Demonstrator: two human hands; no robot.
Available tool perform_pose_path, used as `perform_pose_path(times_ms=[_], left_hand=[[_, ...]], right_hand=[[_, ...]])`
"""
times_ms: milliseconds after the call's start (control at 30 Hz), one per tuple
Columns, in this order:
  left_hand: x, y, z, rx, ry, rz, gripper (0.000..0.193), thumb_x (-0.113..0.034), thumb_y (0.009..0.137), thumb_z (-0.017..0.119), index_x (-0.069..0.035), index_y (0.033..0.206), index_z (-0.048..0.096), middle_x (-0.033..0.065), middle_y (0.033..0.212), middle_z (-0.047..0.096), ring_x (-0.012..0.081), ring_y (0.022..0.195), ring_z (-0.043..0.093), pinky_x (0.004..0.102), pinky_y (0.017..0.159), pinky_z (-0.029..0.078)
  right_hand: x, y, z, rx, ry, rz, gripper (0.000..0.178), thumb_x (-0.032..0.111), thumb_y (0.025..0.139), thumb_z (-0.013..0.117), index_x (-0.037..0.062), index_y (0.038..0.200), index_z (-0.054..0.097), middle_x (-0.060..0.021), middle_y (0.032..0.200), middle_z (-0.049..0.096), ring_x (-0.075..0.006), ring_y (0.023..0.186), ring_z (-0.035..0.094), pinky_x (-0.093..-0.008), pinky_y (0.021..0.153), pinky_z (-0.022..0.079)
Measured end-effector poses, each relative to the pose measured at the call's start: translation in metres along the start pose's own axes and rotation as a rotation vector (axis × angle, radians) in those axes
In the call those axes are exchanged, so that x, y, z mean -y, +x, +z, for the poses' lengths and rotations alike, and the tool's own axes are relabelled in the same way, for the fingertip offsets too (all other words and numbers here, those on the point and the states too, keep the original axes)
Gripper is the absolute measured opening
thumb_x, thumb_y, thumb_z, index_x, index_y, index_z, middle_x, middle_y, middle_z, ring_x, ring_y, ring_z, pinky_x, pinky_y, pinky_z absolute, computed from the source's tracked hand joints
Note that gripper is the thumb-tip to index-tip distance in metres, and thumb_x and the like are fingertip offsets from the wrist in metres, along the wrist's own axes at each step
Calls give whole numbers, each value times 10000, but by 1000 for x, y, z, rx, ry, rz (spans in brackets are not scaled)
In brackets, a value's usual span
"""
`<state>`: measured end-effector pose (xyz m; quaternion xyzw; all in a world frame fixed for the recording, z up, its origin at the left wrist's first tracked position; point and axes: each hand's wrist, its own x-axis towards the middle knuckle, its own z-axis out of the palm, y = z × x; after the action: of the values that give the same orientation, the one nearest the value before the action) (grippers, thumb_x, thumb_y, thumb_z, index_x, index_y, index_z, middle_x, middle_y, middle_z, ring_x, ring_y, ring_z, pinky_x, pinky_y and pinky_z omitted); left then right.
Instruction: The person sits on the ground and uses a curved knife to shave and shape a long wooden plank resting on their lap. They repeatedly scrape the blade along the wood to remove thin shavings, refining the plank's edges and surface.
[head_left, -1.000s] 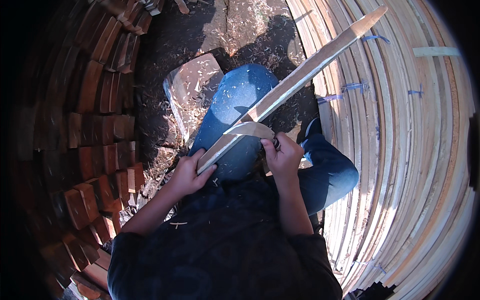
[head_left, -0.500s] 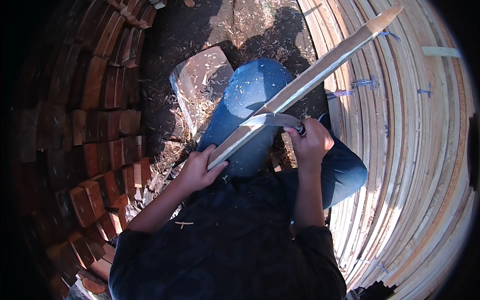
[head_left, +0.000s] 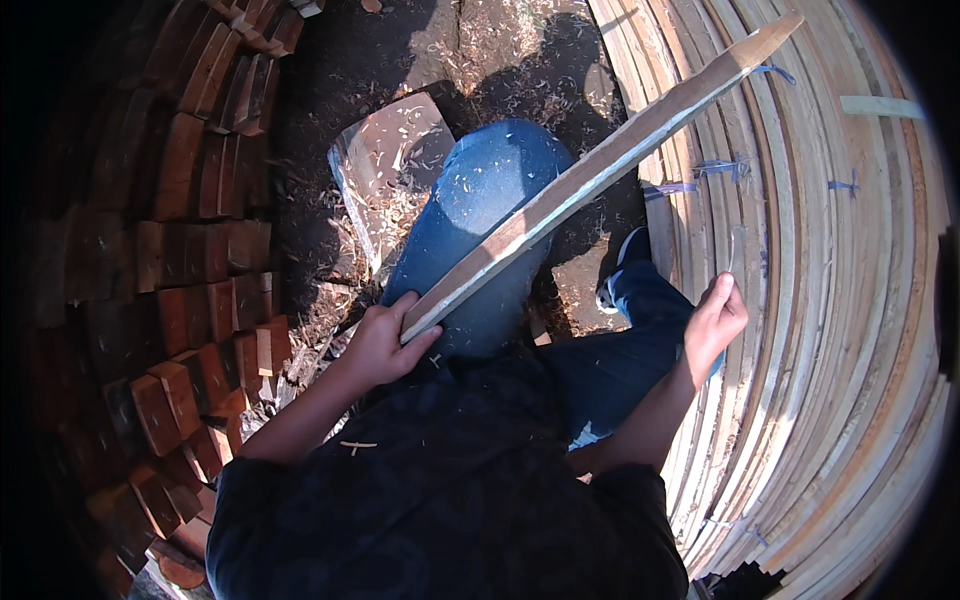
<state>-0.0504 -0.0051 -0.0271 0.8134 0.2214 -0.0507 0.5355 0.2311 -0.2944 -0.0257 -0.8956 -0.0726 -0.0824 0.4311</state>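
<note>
A long wooden stake (head_left: pixel 580 185) with a tapered far end lies slanted across my jeans-clad thigh, pointing up to the right. My left hand (head_left: pixel 383 340) is closed around its near end, the thumb along one side. Out to the right, apart from the stake, my right hand (head_left: pixel 716 322) grips a knife (head_left: pixel 737 250). Its blade shows only as a thin pale streak above the fist, seen nearly edge-on, and its handle is hidden in the fingers.
Stacked reddish wood blocks (head_left: pixel 180 395) rise along the left. Long pale boards (head_left: pixel 800 330), with purple ties (head_left: pixel 722 166), run along the right. A flat slab (head_left: pixel 392 150) strewn with shavings lies beyond my knee, on ground littered with more shavings.
My right hand has swung right and slightly down with the knife, off the stake, and the blade has turned edge-on. My left hand and the stake have shifted slightly left in view.
</note>
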Motion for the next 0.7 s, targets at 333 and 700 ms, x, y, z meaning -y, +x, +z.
perform_pose_path(times_ms=[333, 700], left_hand=[[4, -3, 2, -26, 106, -64, 321, -229, 837, 700, 29, 973, 567, 239, 582, 564, 408, 594, 636, 426, 542, 480], [4, -3, 2, -34, 140, -35, 331, -241, 840, 700, 30, 972, 564, 232, 578, 563, 413, 584, 628, 431, 543, 483]], right_hand=[[62, -66, 87, 353, -37, -380, 540, 503, 769, 736, 61, 625, 460, -83, 537, 442, -266, 449, 474, -353, 431, 368], [51, -42, 88, 121, -175, -515, 601, 646, 734, 668, 71, 641, 516, -56, 548, 479, -248, 469, 512, -341, 418, 384]])
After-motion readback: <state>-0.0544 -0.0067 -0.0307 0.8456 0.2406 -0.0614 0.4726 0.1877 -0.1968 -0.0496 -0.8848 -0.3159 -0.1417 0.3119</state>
